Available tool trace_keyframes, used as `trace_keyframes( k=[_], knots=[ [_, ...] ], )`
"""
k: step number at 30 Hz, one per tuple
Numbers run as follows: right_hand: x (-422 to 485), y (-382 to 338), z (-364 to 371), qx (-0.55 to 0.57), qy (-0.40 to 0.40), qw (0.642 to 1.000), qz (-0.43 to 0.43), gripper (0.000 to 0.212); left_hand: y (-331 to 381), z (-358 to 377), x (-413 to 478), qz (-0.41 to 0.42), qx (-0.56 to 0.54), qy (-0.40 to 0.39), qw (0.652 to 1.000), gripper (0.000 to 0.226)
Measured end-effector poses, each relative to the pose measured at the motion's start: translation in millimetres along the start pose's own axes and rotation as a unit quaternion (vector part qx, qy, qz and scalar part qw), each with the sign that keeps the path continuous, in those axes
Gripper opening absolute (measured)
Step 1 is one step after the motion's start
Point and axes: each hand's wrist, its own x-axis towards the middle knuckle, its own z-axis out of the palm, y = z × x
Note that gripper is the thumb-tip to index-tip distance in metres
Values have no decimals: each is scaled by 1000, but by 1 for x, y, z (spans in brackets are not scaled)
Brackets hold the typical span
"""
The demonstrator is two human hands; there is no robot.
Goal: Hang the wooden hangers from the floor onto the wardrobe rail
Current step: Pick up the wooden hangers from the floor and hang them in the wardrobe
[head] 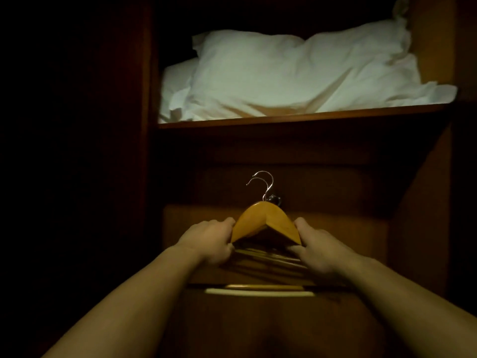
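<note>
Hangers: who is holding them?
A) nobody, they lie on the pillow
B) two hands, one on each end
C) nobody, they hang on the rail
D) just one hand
B: the left hand grips one end of the hangers and the right hand grips the other, with the hooks pointing up.

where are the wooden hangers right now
Head view, centre: the wooden hangers are gripped at their ends by the left hand and right hand, below the shelf that holds the white pillows.
</note>
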Motion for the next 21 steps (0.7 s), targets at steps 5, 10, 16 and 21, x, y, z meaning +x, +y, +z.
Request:
trace_keyframes(
  k=[5,10,16,21],
  knots=[
    [29,23,-17,34,-40,996,70,73,6,15,60,36,-26,0,999,31],
    [63,31,-22,95,-33,987,129,108,-7,41,101,77,-59,-19,995,27],
    [92,57,-7,83,-16,979,188,61,-13,73,136,113,-115,-37,986,30],
    [116,84,-2,36,-7,971,237,49,-18,93,156,122,-138,-51,982,41]
  ],
)
